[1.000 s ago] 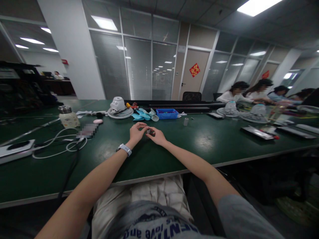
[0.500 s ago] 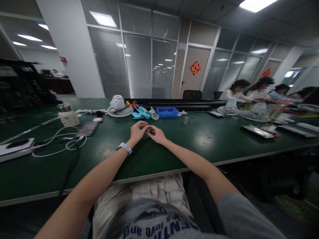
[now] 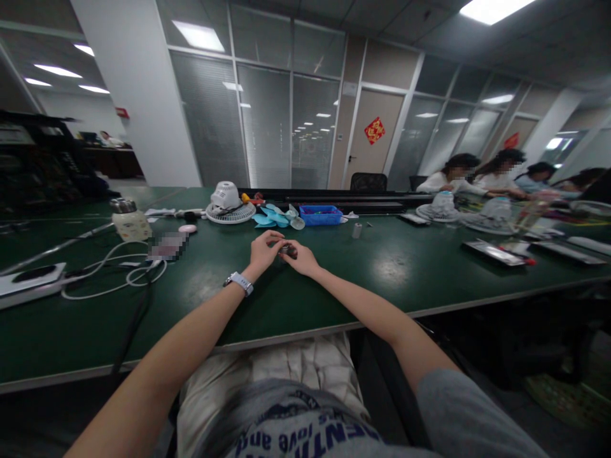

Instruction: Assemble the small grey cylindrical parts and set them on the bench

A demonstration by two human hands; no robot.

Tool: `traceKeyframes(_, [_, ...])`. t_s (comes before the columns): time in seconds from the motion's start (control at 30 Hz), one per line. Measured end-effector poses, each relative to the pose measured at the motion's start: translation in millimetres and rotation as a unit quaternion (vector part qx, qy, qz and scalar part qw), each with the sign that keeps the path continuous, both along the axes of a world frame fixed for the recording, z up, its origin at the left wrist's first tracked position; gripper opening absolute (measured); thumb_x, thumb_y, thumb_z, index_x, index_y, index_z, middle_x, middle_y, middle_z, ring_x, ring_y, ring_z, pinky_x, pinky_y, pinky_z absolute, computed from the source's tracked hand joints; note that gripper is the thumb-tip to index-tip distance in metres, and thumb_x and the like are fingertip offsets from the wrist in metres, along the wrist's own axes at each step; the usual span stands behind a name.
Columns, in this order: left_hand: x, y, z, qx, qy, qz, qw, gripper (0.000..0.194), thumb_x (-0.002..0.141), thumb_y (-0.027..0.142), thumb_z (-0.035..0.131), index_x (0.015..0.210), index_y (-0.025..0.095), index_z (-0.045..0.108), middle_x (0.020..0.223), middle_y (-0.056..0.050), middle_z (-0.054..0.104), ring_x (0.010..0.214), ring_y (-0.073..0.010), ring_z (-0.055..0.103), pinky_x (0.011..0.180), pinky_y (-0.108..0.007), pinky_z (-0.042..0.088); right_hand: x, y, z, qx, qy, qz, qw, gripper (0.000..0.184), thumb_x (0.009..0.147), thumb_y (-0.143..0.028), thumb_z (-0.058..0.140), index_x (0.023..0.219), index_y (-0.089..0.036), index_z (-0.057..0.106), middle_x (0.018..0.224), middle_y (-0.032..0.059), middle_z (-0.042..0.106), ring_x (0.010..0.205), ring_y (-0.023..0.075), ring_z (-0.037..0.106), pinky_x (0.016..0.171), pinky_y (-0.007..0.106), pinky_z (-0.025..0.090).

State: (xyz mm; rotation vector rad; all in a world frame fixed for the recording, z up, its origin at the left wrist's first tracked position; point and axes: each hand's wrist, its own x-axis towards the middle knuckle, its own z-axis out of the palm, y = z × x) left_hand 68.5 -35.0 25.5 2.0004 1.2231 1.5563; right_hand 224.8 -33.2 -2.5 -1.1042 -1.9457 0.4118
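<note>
Both hands meet over the green table (image 3: 334, 299). Between them is a small dark part (image 3: 288, 250) with a metallic sheen, largely covered by fingers, so its kind does not show. My left hand (image 3: 263, 254) has its thumb and fingers closed on the part's left side; a watch with a pale strap (image 3: 240, 282) is on that wrist. My right hand (image 3: 302, 258) curls round the right side of the same part. Beyond the right hand, a small grey metal cylinder (image 3: 356, 230) stands upright on the table.
A blue basket (image 3: 321, 217), light-blue fan blades (image 3: 272, 216) and a white fan housing (image 3: 224, 198) lie at the back. Leftward are a bottle (image 3: 130, 224), a white cable (image 3: 102, 261) and a power strip (image 3: 33, 286). Several people (image 3: 453, 173) sit at the far right.
Both hands stay in place, still closed on the small dark part. The view has shifted only very slightly.
</note>
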Motion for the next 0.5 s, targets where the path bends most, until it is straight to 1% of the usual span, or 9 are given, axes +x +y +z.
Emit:
traceKeyframes(0.17, [1.2,-0.1,1.2,0.009,0.003,0.021,1.0,0.016,0.075,0.029,0.066,0.088,0.02,0.063,0.084,-0.003,0.073,0.08,-0.0189,0.069,0.075,-0.029,0.05,-0.1,1.2,-1.0,0.0,-0.001,0.002,1.0,0.043,0.083,-0.033,0.066,0.124,-0.023,0.055,0.1,0.0043,0.069,0.085,0.0186,0.067,0.079,0.033,0.054])
traceKeyframes(0.33, [2.7,2.1,0.6,0.006,-0.019,0.02,1.0,0.018,0.075,0.031,0.066,0.088,0.02,0.061,0.084,-0.003,0.073,0.08,-0.0184,0.069,0.074,-0.028,0.05,-0.6,4.2,-4.5,0.003,-0.003,-0.005,1.0,0.047,0.082,-0.033,0.066,0.126,-0.024,0.053,0.102,0.0041,0.069,0.085,0.018,0.068,0.08,0.032,0.053])
traceKeyframes(0.5, [3.8,1.5,3.1,0.019,-0.041,0.016,0.999,0.02,0.074,0.033,0.067,0.087,0.019,0.061,0.081,-0.003,0.073,0.077,-0.0183,0.069,0.071,-0.027,0.05,-0.6,6.3,-6.1,0.008,-0.004,-0.005,1.0,0.046,0.083,-0.036,0.066,0.125,-0.024,0.053,0.102,0.0038,0.069,0.084,0.0172,0.068,0.078,0.031,0.053])
